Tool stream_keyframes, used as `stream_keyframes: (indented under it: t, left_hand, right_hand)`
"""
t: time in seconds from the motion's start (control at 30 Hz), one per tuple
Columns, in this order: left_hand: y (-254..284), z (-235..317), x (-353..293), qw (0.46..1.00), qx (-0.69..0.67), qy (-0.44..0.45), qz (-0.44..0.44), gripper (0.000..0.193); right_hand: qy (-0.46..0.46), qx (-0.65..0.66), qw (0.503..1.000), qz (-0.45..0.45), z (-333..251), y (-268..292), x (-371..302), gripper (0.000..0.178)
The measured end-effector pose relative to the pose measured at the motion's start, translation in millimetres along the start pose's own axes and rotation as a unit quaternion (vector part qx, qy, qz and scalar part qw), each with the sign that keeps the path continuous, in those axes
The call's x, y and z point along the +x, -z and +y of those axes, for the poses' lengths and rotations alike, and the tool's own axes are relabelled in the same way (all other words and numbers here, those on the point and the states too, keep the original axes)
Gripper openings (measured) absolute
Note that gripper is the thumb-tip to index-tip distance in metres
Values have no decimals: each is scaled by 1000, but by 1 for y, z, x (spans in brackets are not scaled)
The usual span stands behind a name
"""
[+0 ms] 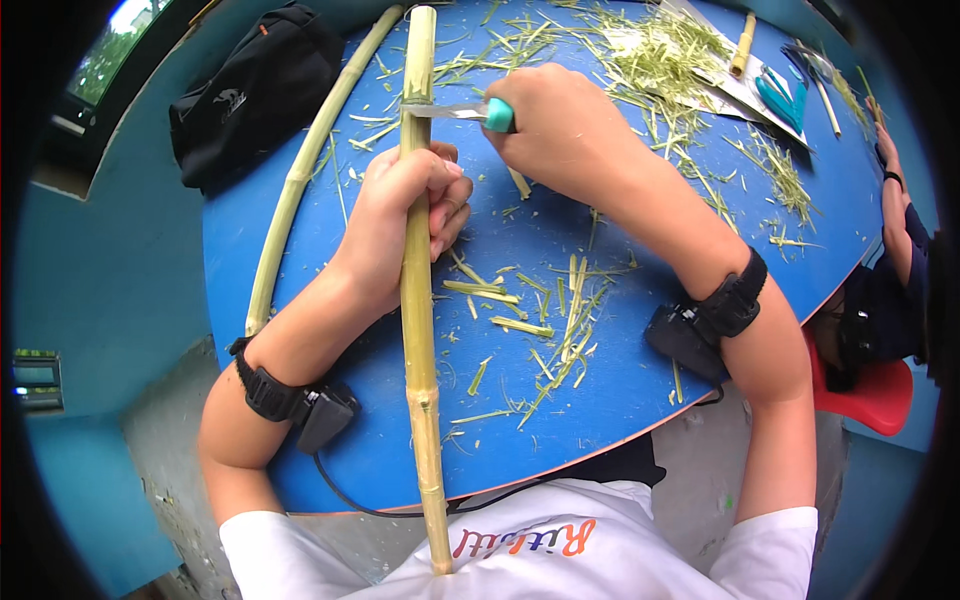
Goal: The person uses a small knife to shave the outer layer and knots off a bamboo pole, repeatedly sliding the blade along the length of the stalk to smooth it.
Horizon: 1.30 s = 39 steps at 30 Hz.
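Note:
A long greenish bamboo pole [418,330] runs from my chest away across the table, its far end pointing up the view. My left hand [412,200] is wrapped round it a little above its middle. In my right hand [550,112] is a knife [452,112] with a teal handle, gripped in a fist. Its blade lies crosswise against the pole just beyond my left hand, where the bamboo surface looks scraped. Part of the handle is hidden by my fingers.
A second bamboo pole [292,190] lies at the left beside a black bag [262,90]. Shavings [660,62] cover a white sheet at the far right, near teal-handled scissors [782,98]. More strips [570,325] lie on the blue table [350,410]. Another person [892,240] sits at the right.

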<state>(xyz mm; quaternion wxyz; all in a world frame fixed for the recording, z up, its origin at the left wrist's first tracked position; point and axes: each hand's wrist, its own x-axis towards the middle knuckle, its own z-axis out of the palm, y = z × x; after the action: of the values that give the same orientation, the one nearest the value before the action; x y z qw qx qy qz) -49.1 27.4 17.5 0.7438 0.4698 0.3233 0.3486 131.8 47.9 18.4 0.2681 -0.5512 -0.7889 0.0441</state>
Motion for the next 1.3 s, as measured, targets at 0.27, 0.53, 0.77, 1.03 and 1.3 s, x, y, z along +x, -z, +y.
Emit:
stream_keyframes:
  t: [0.27,0.53,0.77,1.03,1.3]
  left_hand:
    - [3,1,0,1000,-2,-3,-28,27]
    - [3,0,2,998,-1,-20,-66,28]
    - [-2,-2,-2,997,65,-22,-44,24]
    - [-11,2,-3,993,113,26,33,19]
    - [-28,0,-24,990,-40,131,19,27]
  right_hand:
    - [34,-5,999,38,5,-2,-3,13]
    - [46,55,994,78,7,3,-3,14]
    - [24,42,999,22,0,0,-4,14]
    - [36,21,999,8,0,6,-9,14]
    - [11,-12,1000,-4,8,6,-9,14]
